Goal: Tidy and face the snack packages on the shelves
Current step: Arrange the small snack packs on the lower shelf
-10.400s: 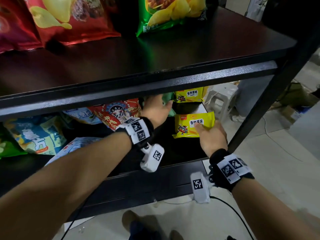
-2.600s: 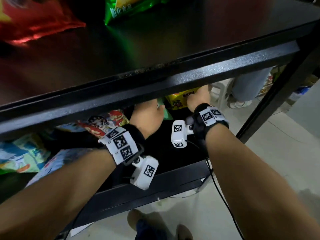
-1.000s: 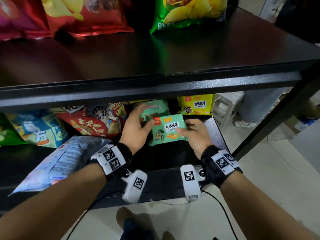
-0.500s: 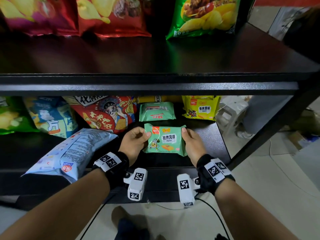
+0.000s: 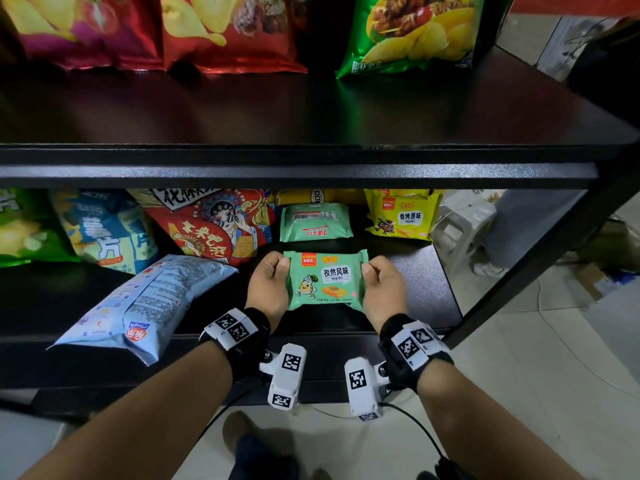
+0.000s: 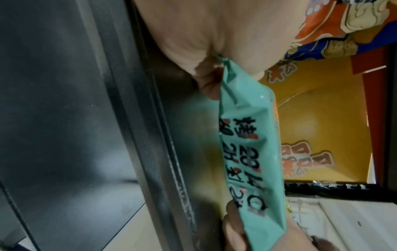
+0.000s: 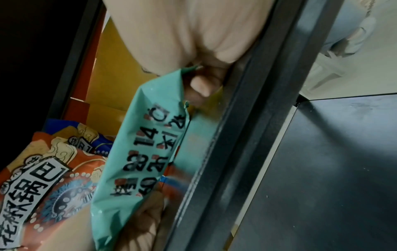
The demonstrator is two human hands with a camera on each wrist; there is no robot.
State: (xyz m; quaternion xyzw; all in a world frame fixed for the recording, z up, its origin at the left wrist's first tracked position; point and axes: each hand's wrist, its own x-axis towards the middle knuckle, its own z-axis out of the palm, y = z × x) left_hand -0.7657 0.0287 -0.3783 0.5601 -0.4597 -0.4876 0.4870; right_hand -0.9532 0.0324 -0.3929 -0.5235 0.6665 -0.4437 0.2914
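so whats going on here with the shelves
A person is tidying snack packs on the lower shelf. Both hands hold a small green snack pack by its side edges, printed front facing out: the left hand on its left edge, the right hand on its right. Behind it lies a second green pack showing its back, with a yellow pack to the right. A light blue bag lies flat at the left.

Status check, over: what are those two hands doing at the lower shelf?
Left hand and right hand grip green snack pack, front facing out. Second green pack behind, back showing. Nothing blocking.
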